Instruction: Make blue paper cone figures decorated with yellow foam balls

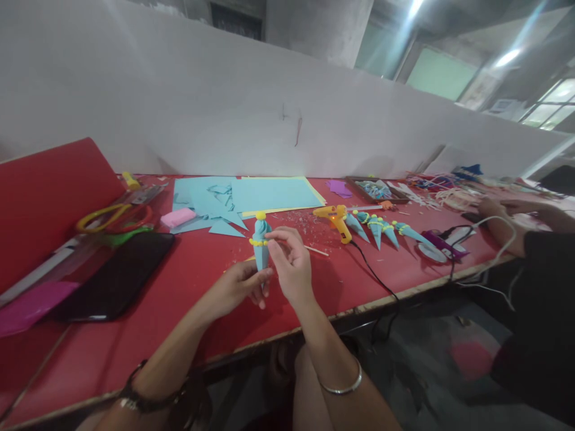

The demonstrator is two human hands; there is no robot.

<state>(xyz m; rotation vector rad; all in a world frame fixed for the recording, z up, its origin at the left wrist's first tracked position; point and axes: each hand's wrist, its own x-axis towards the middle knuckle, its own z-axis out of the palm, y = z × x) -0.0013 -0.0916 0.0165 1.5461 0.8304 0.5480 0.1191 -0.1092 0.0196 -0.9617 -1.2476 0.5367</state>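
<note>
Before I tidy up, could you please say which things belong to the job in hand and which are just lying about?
Likely in the job: held blue cone, similar cones, yellow glue gun, blue paper.
Probably just lying about: black phone, pink block, purple sheets.

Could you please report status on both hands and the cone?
Left hand gripping blue cone low. Right hand at its upper part. Cone roughly upright, yellow trim around it. Glue gun farther right.
</note>
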